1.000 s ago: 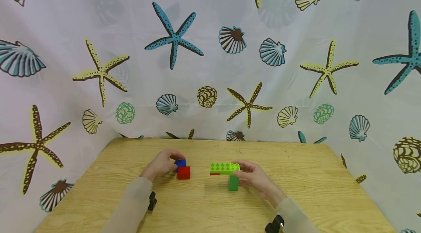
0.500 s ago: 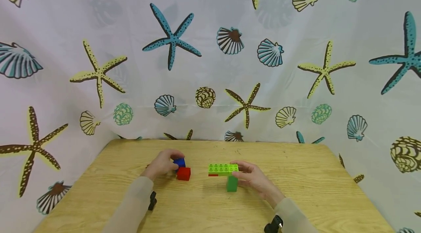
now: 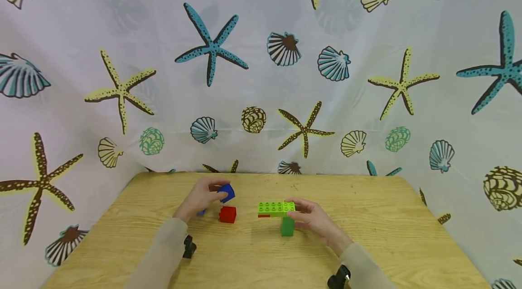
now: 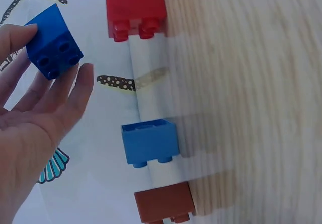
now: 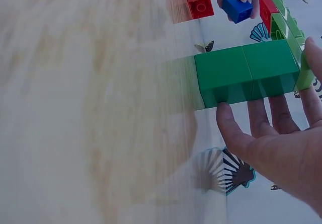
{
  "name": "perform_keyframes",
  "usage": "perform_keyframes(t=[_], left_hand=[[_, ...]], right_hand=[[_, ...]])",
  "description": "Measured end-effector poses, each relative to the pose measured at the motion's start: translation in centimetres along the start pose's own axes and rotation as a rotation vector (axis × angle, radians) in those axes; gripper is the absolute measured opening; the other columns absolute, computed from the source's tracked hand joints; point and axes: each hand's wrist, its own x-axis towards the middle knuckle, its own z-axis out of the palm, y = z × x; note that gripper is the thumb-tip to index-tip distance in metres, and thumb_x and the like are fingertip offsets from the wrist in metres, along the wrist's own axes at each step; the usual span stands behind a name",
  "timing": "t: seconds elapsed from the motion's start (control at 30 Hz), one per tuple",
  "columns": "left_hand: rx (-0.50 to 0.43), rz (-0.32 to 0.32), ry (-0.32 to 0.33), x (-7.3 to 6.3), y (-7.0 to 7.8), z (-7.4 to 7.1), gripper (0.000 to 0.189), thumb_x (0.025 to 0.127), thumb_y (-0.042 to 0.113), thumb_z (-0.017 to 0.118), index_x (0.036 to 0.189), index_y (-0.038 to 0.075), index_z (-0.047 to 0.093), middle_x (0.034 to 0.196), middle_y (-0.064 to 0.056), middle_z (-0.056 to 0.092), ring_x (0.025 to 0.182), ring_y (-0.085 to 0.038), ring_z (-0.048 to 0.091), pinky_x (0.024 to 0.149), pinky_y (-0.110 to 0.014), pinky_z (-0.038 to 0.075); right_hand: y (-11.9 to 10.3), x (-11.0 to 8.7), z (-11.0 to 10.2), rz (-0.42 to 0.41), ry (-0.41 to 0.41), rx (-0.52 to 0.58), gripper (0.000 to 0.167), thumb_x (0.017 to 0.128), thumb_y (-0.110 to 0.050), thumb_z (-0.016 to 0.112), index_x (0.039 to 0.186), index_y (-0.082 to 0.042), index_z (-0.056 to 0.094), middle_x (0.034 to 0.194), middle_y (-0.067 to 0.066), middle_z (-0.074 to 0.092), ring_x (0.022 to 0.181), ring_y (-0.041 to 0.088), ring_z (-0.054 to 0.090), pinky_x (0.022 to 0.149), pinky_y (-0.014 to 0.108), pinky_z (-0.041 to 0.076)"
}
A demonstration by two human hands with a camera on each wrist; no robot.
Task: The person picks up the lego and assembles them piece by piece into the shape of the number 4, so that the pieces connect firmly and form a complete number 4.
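Note:
My left hand (image 3: 203,196) pinches a dark blue toy brick (image 3: 227,194) between thumb and fingers, clear of the table. In the left wrist view this blue brick (image 4: 53,38) is tilted, studs toward the camera. My right hand (image 3: 316,221) holds a toy-brick structure at its right end. Two stacked dark green bricks (image 5: 246,75) form its upright leg, standing on the table. Across their top lies a lime green row (image 3: 271,207), reaching out leftward with a red brick (image 3: 264,216) beneath its free end. A loose red brick (image 3: 227,214) lies on its side between the hands.
A lighter blue brick (image 4: 151,143) and a brown brick (image 4: 163,204) lie in a row with the loose red one, mostly hidden behind the left hand in the head view. A patterned cloth (image 3: 253,89) hangs behind the wooden table (image 3: 244,257).
My left hand has lifted the dark blue brick up off the table and turned it, uncovering a lighter blue brick below. The right hand keeps its hold on the structure in place.

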Motion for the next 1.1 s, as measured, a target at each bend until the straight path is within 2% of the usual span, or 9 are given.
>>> perform_keyframes(t=[0.13, 0.4, 0.63, 0.83, 1.0, 1.1], left_hand=[[-0.087, -0.008, -0.005, -0.1, 0.6, 0.1, 0.042, 0.093, 0.01, 0.066, 0.134, 0.003, 0.058, 0.139, -0.021, 0.053, 0.119, -0.041, 0.058, 0.092, -0.042, 0.055], [-0.112, -0.008, 0.04, -0.2, 2.9, 0.8, 0.044, 0.09, 0.012, 0.067, 0.134, 0.011, 0.06, 0.139, -0.018, 0.051, 0.116, -0.037, 0.06, 0.091, -0.042, 0.055], [-0.182, 0.057, -0.007, -0.3, 4.0, 1.8, 0.048, 0.087, 0.011, 0.073, 0.133, 0.012, 0.057, 0.135, -0.016, 0.056, 0.122, -0.037, 0.056, 0.095, -0.043, 0.053], [-0.245, 0.047, -0.06, -0.4, 4.7, 3.0, 0.049, 0.085, 0.009, 0.076, 0.13, 0.013, 0.058, 0.137, -0.014, 0.054, 0.122, -0.035, 0.055, 0.1, -0.047, 0.049], [-0.324, 0.051, -0.051, -0.6, 5.6, 4.1, 0.047, 0.083, 0.008, 0.078, 0.126, 0.01, 0.059, 0.135, -0.016, 0.056, 0.12, -0.033, 0.056, 0.1, -0.046, 0.05], [-0.351, 0.065, -0.035, -0.7, 6.3, 4.6, 0.047, 0.083, 0.011, 0.079, 0.126, 0.011, 0.059, 0.129, -0.014, 0.062, 0.113, -0.03, 0.06, 0.095, -0.042, 0.053]], right_hand=[[0.0, 0.0, 0.0, 0.005, 0.002, 0.001, 0.058, 0.092, -0.029, 0.069, 0.143, -0.009, 0.049, 0.133, 0.008, 0.058, 0.111, 0.014, 0.061, 0.099, 0.044, 0.049], [0.0, 0.0, 0.0, -0.004, -0.004, 0.002, 0.058, 0.093, -0.028, 0.068, 0.144, -0.008, 0.048, 0.133, 0.008, 0.058, 0.112, 0.014, 0.061, 0.1, 0.045, 0.049], [0.0, 0.0, 0.0, -0.003, -0.002, 0.002, 0.059, 0.092, -0.029, 0.069, 0.144, -0.009, 0.049, 0.133, 0.009, 0.057, 0.111, 0.014, 0.061, 0.098, 0.043, 0.05], [0.1, 0.0, 0.1, 0.008, 0.008, -0.002, 0.06, 0.093, -0.029, 0.068, 0.145, -0.009, 0.047, 0.133, 0.008, 0.057, 0.11, 0.014, 0.061, 0.094, 0.039, 0.052], [0.1, 0.0, 0.1, 0.006, 0.009, 0.003, 0.061, 0.093, -0.029, 0.068, 0.145, -0.008, 0.046, 0.133, 0.008, 0.058, 0.109, 0.014, 0.061, 0.093, 0.039, 0.052], [0.1, 0.0, 0.2, 0.003, 0.012, 0.003, 0.059, 0.093, -0.03, 0.068, 0.144, -0.009, 0.048, 0.133, 0.008, 0.058, 0.11, 0.014, 0.061, 0.094, 0.04, 0.052]])
